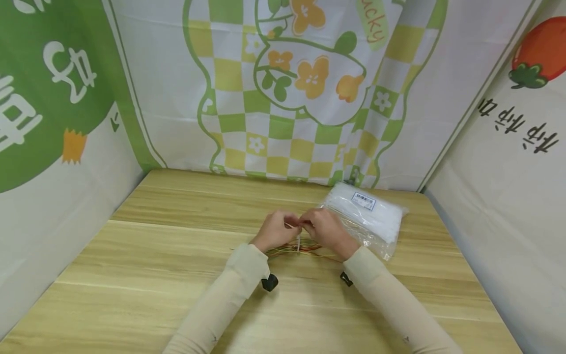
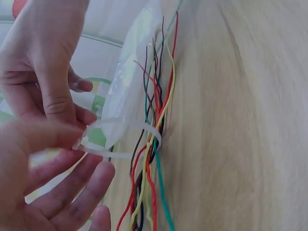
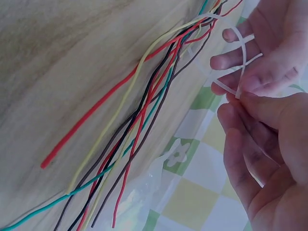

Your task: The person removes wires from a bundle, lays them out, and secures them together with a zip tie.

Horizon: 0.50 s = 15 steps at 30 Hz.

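A white cable tie (image 2: 127,120) forms a wide loose loop around a bundle of thin red, yellow, black and green wires (image 3: 144,96). Between thumb and finger, my right hand (image 1: 325,228) pinches the tie where the loop comes together. From the other side, my left hand (image 1: 275,230) pinches the tie at the same spot, its other fingers spread below in the left wrist view. The tie's tail crosses the left fingers (image 3: 226,62) in the right wrist view. Both hands meet just above the wires, which lie along the tabletop.
A clear plastic bag (image 1: 380,216) with a white bundle and a barcode label lies behind my right hand. Black strap pieces (image 1: 269,282) show beneath both wrists. The wooden table (image 1: 155,275) is enclosed by printed fabric walls (image 1: 159,88) at the back and sides.
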### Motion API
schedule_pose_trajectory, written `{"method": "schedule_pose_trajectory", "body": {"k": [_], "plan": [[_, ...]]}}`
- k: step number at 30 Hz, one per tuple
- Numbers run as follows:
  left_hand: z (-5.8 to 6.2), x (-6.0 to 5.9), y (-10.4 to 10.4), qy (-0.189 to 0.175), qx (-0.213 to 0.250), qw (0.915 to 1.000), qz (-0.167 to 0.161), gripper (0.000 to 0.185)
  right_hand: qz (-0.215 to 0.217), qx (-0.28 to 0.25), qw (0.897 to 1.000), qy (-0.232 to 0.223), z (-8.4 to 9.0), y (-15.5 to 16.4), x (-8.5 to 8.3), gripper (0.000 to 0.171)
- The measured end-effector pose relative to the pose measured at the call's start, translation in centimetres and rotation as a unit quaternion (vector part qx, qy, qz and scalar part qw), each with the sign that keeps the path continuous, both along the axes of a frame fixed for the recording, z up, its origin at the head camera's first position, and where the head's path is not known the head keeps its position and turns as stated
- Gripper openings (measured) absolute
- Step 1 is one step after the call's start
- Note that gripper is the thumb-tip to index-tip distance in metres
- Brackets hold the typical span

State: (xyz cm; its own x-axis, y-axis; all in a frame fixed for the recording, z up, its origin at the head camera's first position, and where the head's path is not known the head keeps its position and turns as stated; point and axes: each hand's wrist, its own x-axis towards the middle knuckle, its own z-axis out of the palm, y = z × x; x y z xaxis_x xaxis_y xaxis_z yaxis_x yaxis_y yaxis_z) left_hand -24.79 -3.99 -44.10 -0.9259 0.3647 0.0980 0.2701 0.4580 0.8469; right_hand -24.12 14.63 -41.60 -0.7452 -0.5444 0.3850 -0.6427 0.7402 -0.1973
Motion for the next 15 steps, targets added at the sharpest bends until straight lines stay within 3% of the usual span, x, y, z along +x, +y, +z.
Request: {"method": "schedule_pose_trajectory", "body": {"k": [8,15], "plan": [[-0.28,0.14,-0.01,-0.024,0.035,0.9989,0.02,0.012,-0.017,0.044,0.999,-0.023,-0.23,-0.24,-0.17,0.007],[-0.24,0.04,0.14,-0.023,0.037,0.9987,0.025,0.011,-0.01,0.078,0.997,0.028,-0.11,0.06,0.19,0.006]]}}
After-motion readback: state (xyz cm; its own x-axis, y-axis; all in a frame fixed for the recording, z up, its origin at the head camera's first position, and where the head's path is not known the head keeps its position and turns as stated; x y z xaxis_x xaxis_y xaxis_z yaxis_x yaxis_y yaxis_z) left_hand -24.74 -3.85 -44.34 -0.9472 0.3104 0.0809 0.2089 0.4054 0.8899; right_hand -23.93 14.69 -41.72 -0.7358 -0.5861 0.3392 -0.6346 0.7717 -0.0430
